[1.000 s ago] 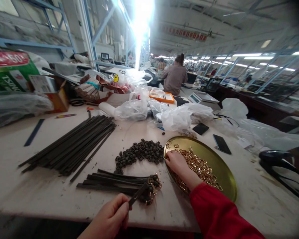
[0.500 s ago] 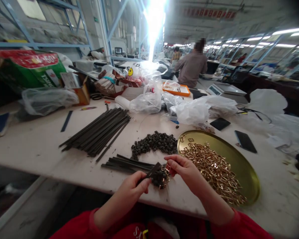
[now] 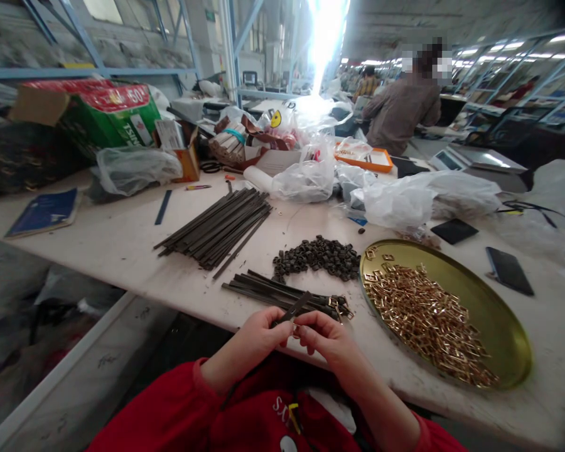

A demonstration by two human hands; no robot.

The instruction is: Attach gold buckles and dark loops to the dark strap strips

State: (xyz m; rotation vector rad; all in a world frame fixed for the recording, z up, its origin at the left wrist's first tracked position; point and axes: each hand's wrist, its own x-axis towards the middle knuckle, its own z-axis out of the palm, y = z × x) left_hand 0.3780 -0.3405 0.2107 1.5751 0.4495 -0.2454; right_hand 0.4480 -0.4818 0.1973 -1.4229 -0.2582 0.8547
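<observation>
My left hand [image 3: 258, 336] pinches a thin dark strap [image 3: 295, 307] near its end, just off the table's near edge. My right hand [image 3: 324, 336] is closed beside it, fingertips meeting the left hand's at the strap; a small gold buckle in them cannot be made out. Just behind my hands lies a short row of dark straps with gold buckles [image 3: 287, 294]. A round gold tray [image 3: 503, 326] to the right holds a heap of gold buckles [image 3: 428, 317]. A pile of small dark loops [image 3: 320, 256] sits behind the straps.
A long bundle of bare dark straps [image 3: 216, 227] lies left of centre. Plastic bags [image 3: 405, 201], a green carton [image 3: 103, 113], a blue booklet [image 3: 44, 210] and two dark phones [image 3: 508, 270] crowd the table's back and right. A person in grey [image 3: 402, 110] works at the far bench.
My right hand left the gold tray and came to the left hand at the strap's end. Both hands drew back toward my body; the view swung left.
</observation>
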